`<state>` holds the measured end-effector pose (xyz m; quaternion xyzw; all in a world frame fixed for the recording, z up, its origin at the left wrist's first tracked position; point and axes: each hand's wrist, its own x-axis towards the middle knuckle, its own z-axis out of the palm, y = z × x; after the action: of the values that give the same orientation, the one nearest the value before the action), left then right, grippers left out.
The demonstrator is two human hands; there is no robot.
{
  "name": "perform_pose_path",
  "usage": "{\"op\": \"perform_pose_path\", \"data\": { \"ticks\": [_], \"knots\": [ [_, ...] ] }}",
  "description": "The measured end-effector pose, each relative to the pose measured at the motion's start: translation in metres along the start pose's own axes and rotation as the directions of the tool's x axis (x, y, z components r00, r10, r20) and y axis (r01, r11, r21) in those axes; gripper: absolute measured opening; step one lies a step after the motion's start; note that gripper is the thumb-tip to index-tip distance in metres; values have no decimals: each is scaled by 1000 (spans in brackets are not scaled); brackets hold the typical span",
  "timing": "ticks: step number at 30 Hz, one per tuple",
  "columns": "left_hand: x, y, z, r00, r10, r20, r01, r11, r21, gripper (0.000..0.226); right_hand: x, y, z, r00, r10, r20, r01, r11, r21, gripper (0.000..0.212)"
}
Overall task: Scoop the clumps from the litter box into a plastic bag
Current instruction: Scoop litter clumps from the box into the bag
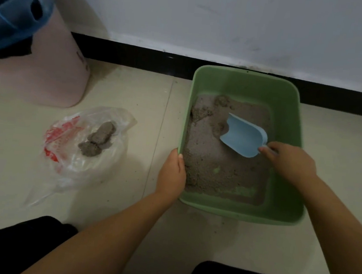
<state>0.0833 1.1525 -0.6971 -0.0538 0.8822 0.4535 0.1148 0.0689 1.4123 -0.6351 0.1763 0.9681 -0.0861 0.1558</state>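
1. On the tiled floor stands a green plastic litter box (296, 135) with grainy grey litter; the left hand (171, 176) grips its rim.
2. Right hand (289, 161) pinches a smooth blue scoop (242, 136).
3. Lumpy clumps (99, 138) lie in the crinkled clear plastic bag (96, 168), left of the box.

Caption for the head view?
Right hand digs blue scoop into green litter box; left hand grips its rim.
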Motion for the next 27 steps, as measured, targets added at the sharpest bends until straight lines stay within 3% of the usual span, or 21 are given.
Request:
{"op": "perform_pose_path", "data": {
  "ticks": [4,9,14,19,27],
  "knots": [
    [0,0,0,1000,2,-12,-3,1000,-5,26,7,-13,13,996,-82,40,78,992,102,39],
    [-1,0,-1,1000,3,-5,-3,1000,-8,24,16,-26,23,989,-99,110,67,964,259,43],
    [-1,-1,-1,1000,6,-9,-6,1000,-22,21,16,-18,20,984,-15,180,-89,826,557,48],
    [-1,-1,-1,1000,7,-9,-7,999,-31,22,7,-5,21,990,-57,133,-45,752,658,35],
    [-2,1,-1,1000,11,-10,-11,999,-34,22,17,-5,25,981,-135,143,50,874,483,41]
  ]
}}
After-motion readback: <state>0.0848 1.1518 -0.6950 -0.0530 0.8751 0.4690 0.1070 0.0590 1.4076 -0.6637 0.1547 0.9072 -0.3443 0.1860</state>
